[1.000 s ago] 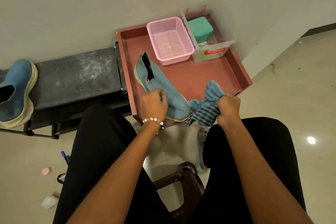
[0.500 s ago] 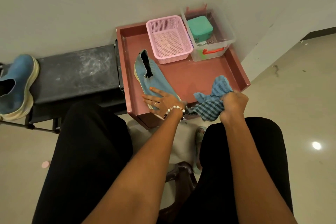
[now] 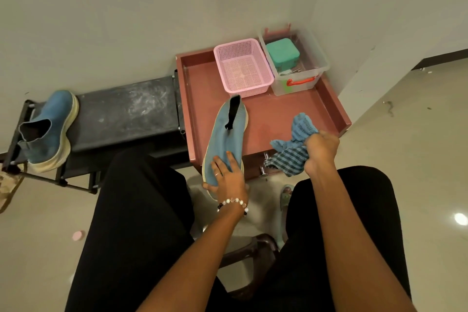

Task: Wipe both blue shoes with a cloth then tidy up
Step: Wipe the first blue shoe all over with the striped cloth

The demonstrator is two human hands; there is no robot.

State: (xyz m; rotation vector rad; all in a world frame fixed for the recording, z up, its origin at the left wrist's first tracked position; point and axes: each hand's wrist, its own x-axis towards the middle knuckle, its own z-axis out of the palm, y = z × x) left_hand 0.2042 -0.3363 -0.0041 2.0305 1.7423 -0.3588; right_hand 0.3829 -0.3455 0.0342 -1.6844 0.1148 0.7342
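- Left hand (image 3: 225,177) has the toe end of the nearer blue shoe (image 3: 224,139): fingers lie across the upper, thumb tucked under the sole edge, so it's a proper hold and not just a rest.
- That shoe sits at the near-left part of the red tray (image 3: 278,116), heel pointing toward the pink basket (image 3: 243,68), toe sticking out past the tray's front lip.
- Right hand (image 3: 320,152) is bunched into a fist around the cloth (image 3: 293,144), loose ends flopping out on both sides, just off the tray's near-right edge.
- Second blue shoe (image 3: 48,129) is well left of the tray, on the far end of the black bench (image 3: 126,114), nobody touching it.
- Handling guess: knit upper looks soft and floppy, so it'll cave in if you squeeze the middle. The thick sole is the stiff bit. I'd hold by the sole rim or the toe like this, or slip a hand inside to back the fabric while wiping.
- Looks light, one hand is plenty. Not fragile, not slippery.
- The cloth is limp and bunched up; I'd probably spread a flat patch over the fingers before rubbing.
- Behind the basket's right side there's a clear bin (image 3: 296,68) with a green box (image 3: 282,54) in it, probably where stuff goes at tidy-up.
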